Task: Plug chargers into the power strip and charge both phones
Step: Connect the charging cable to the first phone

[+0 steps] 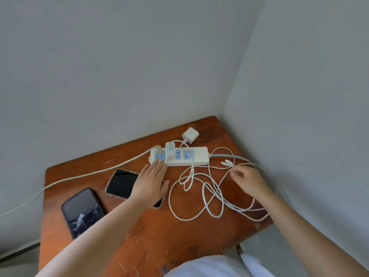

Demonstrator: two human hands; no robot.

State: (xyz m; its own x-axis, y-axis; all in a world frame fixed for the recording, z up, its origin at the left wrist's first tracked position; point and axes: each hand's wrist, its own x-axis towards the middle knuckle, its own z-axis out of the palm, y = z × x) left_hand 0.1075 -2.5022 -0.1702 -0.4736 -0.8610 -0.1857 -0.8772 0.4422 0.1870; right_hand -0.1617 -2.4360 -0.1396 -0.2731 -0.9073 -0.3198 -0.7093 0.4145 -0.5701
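A white power strip (196, 156) with blue sockets lies near the table's back, its red light on. One white charger (170, 149) stands plugged into it. A second white charger (190, 135) lies loose behind the strip, prongs up. White cables (199, 196) coil in a tangle on the right. My left hand (150, 180) lies flat with its fingertips on the strip's left end, covering part of a phone in a clear case (121, 183). A black phone (82, 211) lies further left. My right hand (246, 179) pinches a cable near its connector ends (226, 162).
The worn red-brown wooden table (159, 236) sits in a corner between two grey walls. A grey plug (159, 151) sits in the strip's leftmost socket, its cord running off left. The strip's own grey cord (229, 156) leaves to the right.
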